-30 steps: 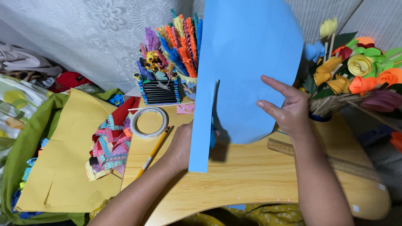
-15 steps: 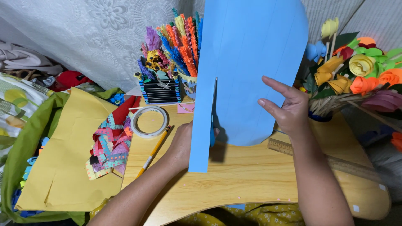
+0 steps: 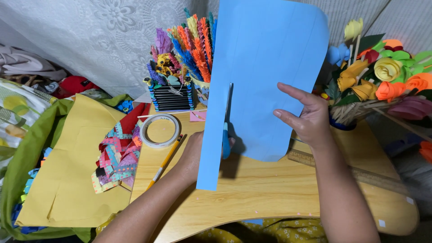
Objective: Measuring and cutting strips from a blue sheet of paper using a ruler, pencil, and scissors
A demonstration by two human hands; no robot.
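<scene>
Small wooden lap table (image 3: 279, 198), light grain, curved near edge, set among cloth and clutter. Right hand (image 3: 306, 119) raised above the table's middle, fingers half curled, thumb and fingers pinching the right part of a blue paper sheet (image 3: 274, 67) held upright. Left hand (image 3: 193, 155) mostly hidden behind the sheet's left strip, closed on blue-handled scissors (image 3: 226, 130), blades pointing up inside a long cut that parts a narrow strip from the rest. On the table's left edge, a roll of white tape (image 3: 159, 130) lying flat, a yellow pencil (image 3: 164, 162) just beside it. At the far edge, a black slatted holder (image 3: 173, 96) stuffed with fringed paper flowers in orange, purple and blue. Near the right edge, a wooden ruler (image 3: 355, 171) lying flat, and beyond it a bouquet of paper roses (image 3: 382, 76) on sticks. Left of the table, a large yellow paper sheet (image 3: 67, 171) over green cloth, with woven multicoloured paper strips (image 3: 114, 157) on it. Behind, white lace fabric (image 3: 90, 40) as backdrop.
</scene>
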